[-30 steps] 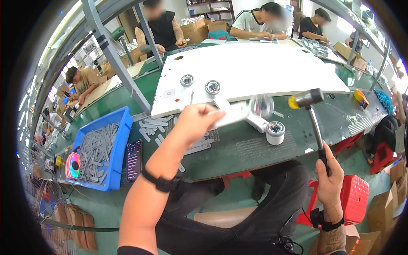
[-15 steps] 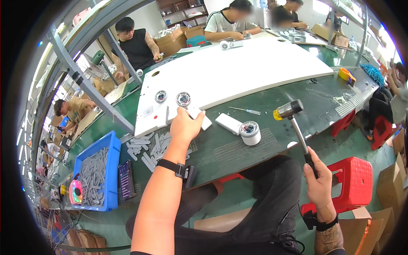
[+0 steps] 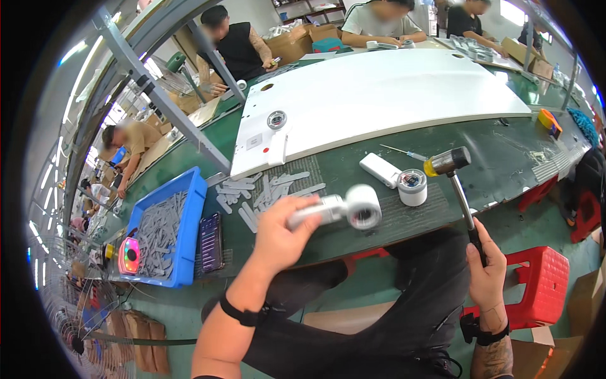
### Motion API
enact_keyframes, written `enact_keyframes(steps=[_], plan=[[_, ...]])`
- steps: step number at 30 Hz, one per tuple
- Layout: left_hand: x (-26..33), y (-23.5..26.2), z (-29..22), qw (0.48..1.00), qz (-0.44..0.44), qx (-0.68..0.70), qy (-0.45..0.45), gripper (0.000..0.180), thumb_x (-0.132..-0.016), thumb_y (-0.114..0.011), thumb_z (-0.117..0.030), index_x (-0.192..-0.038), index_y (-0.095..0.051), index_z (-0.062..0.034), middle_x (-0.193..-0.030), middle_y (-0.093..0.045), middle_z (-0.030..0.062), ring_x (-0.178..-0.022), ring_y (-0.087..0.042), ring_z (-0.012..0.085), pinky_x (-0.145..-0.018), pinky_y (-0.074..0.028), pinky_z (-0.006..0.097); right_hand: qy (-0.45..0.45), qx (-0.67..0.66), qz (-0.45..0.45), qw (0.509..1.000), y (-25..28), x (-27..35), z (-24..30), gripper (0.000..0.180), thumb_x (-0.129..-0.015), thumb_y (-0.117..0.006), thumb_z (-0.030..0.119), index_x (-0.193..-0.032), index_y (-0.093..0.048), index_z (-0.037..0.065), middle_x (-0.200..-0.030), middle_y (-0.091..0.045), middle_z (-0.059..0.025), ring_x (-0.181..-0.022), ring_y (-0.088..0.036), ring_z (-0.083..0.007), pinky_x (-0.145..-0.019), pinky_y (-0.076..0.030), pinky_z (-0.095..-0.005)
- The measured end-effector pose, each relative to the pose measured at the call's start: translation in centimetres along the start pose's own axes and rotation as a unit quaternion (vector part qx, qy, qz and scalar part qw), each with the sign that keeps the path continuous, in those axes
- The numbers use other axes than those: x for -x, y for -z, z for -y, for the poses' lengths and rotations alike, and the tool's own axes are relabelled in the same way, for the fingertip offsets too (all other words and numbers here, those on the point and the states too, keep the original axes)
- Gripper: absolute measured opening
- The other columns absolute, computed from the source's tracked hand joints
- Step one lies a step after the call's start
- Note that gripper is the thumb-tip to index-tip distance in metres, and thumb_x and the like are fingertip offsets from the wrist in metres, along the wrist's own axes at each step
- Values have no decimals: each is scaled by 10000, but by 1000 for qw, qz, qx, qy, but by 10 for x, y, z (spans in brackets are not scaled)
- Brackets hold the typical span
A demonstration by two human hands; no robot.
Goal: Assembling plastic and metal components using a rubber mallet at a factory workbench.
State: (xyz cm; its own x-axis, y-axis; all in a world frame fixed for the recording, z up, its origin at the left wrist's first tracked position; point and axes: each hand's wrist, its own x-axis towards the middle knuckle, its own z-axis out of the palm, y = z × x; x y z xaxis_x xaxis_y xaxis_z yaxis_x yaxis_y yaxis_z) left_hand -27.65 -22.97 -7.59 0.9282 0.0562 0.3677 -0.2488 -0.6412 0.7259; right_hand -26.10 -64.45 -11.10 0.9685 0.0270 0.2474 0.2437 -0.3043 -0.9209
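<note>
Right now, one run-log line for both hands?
left hand: white round-headed device, gripped by handle | right hand: two-faced mallet, head up | green bench: another white device, screwdriver | blue bin: grey strips

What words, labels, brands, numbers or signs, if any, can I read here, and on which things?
Nothing can be read.
Pale square label on the large white board: too small.
Dark rectangular phone: display marks too small.
White plastic round-headed device in the left hand: blurred.

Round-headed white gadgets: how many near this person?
3 gadgets: one in the left hand, one on the green table, one on the white board; farther ones may be hidden.
</note>
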Motion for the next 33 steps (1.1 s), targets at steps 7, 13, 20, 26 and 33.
enact_keyframes(steps=[7, 13, 20, 26, 33], plan=[[17, -12, 17, 993, -25, -80, -88, 388, -882, -878, -79, -1257, -784, -42, -1202, -765, 146, -1141, -740, 295, -1008, -564, 372, -22, -27, -6, 999, -11, 0, 4, 505, -1072, -651, 33, -1574, -596, 11, -865, -525, 68, -775, -447, -38, -701, -383, -205], [15, 10, 19, 986, -86, -112, -86, 231, -870, -884, -104, -1069, -785, -44, -1130, -757, 138, -1093, -728, 310, -989, -559, 396, -12, -15, -8, 1000, -3, 10, 6, 499, -1061, -654, 30, -1556, -604, -11, -899, -580, 54, -797, -495, -45, -735, -419, -219], [34, -6, 25, 966, -124, -189, -130, 159, -843, -905, -187, -936, -789, -132, -1016, -746, -22, -1032, -688, 239, -893, -452, 384, 39, 3, 34, 999, -19, 11, 15, 475, -1039, -665, 23, -1510, -635, -35, -1295, -768, -145, -1155, -681, -159, -1078, -482, -296], [33, -10, 13, 945, -150, -273, -106, 256, -760, -945, -206, -890, -746, -110, -950, -681, 27, -965, -667, 282, -856, -485, 433, 41, 20, 69, 997, -31, 18, 22, 485, -1015, -694, 44, -1493, -652, -22, -1126, -782, -125, -984, -680, -146, -956, -523, -291], [27, 22, 23, 992, -72, -88, -63, 212, -918, -870, -176, -1077, -797, -56, -1105, -794, 60, -1035, -757, 236, -917, -557, 388, 85, 41, 48, 994, -30, 22, 5, 529, -1027, -640, 16, -1555, -609, -12, -802, -547, 56, -726, -501, -46, -671, -408, -222]])
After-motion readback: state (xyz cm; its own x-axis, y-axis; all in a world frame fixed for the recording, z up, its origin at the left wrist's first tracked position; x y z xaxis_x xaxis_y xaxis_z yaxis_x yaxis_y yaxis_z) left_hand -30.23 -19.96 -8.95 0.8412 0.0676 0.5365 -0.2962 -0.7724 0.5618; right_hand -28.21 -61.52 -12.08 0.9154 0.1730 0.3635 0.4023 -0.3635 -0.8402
